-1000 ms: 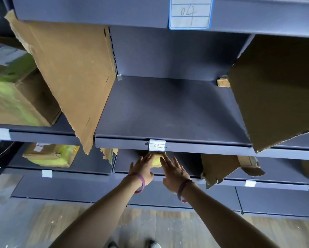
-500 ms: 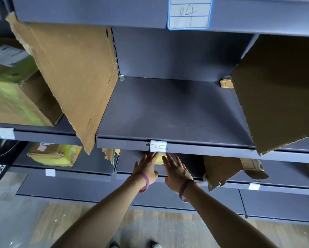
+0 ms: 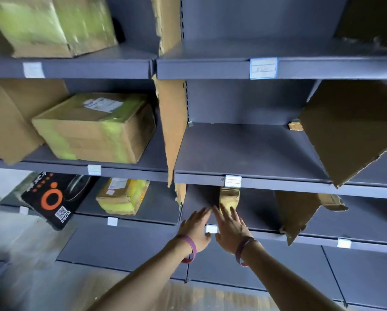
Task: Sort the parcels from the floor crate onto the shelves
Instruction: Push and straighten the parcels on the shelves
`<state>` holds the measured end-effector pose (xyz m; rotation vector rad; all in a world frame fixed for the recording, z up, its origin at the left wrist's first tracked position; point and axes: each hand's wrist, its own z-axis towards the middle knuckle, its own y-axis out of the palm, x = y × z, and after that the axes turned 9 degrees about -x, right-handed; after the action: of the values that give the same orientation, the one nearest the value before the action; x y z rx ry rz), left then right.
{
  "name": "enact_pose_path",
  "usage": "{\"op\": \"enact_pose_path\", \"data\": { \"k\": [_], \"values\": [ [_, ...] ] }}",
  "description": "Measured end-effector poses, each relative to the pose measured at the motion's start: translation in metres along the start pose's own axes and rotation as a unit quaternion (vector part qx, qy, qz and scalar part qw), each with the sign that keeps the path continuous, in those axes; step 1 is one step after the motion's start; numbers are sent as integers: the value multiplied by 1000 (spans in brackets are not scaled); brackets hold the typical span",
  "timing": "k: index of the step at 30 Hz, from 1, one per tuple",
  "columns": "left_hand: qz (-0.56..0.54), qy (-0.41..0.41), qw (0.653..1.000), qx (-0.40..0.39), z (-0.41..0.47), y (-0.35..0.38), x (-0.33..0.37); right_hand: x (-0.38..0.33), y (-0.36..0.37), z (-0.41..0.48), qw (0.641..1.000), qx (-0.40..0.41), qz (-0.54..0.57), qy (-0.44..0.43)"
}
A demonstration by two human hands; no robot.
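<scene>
The head has drawn back and swung left since the earlier frames, so more bays show, and both hands now sit lower, out from under the labelled lip above them. The parcel (image 3: 229,198), half hidden before, shows more of its face.

It stands on edge on the low shelf (image 3: 266,218), just under the lip, in the bay right of the torn divider (image 3: 174,131). The left hand (image 3: 195,230) and right hand (image 3: 231,228) lie flat side by side in front of it, over the shelf's front edge. The fingers (image 3: 221,213) are straight, a little spread, and hold nothing. The right fingertips reach the parcel's foot; whether they touch it I cannot tell.

The step looks like a last nudge or a letting go: the parcel is placed, and the hands are not round it.

As for handling, it looks small and probably light, a stiff little carton under glossy yellowish wrap, so the surface may be slick. Standing on a narrow edge, it could tip forward at a careless brush. If it needs shifting, the two upright sides seem the best hold, one hand on each, or a flat push low on the front face.

In the bays to the left sit a taped box (image 3: 93,129), a smaller yellow packet (image 3: 123,196) and a black carton (image 3: 53,198).
</scene>
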<state>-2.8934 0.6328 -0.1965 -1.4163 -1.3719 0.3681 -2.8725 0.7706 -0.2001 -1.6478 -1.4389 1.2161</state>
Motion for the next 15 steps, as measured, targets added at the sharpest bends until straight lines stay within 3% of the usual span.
{"op": "enact_pose_path", "data": {
  "k": [15],
  "values": [
    [-35, -9, 992, 122, -201, -74, -153, -226, 12, -66, 995, 64, -27, -68]
  ]
}}
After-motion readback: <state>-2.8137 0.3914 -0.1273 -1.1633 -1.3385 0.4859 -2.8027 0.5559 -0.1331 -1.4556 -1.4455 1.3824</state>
